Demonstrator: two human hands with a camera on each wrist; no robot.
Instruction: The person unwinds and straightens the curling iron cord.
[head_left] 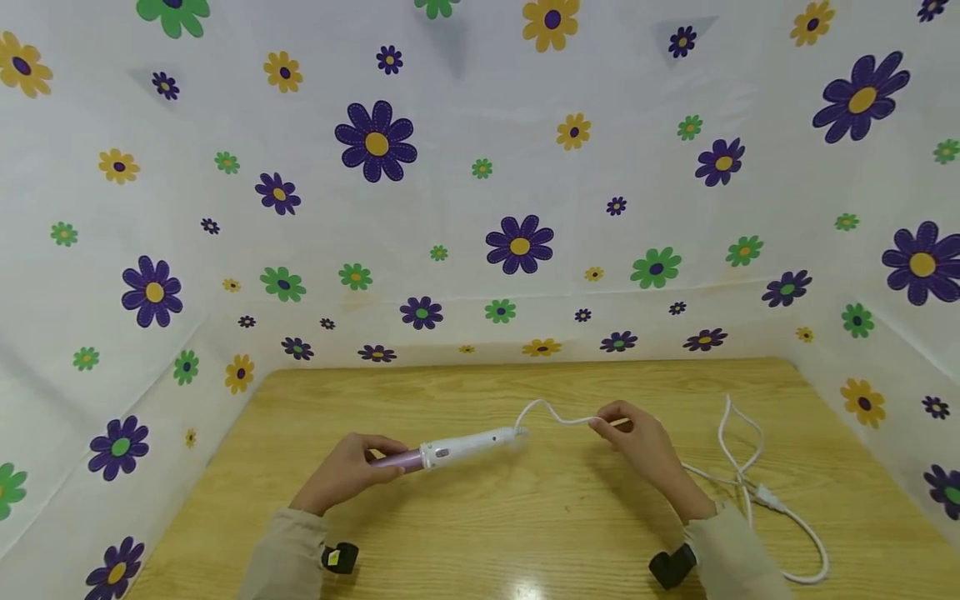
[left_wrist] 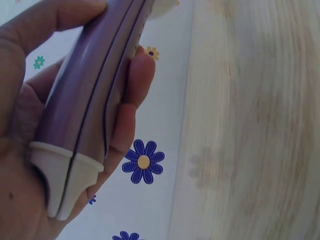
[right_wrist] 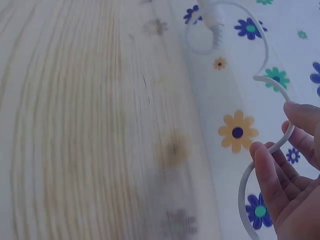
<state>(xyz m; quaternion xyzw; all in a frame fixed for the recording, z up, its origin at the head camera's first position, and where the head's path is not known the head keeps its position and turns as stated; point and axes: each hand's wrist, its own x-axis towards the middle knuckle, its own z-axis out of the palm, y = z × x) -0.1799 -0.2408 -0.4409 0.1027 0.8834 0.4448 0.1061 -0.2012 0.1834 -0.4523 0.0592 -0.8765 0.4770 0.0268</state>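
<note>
A hair straightener (head_left: 468, 446) with a white handle and a purple barrel is held above the table, slightly tilted. My left hand (head_left: 351, 468) grips it round the purple end. In the left wrist view the purple barrel (left_wrist: 82, 100) lies across the palm, with its cream tip (left_wrist: 70, 175) toward the heel of the hand. A white cord (head_left: 558, 414) leaves the handle's far end and loops across to my right hand (head_left: 637, 442). There the thumb and fingers pinch the cord, as the right wrist view shows the cord (right_wrist: 248, 175) running between them.
More cord lies loosely looped on the wooden table (head_left: 480, 533) at the right, with a white plug (head_left: 768, 498) among the loops. White flower-printed sheeting (head_left: 465, 200) rises behind the table and at both sides. Black wrist cameras (head_left: 672, 567) sit at both cuffs.
</note>
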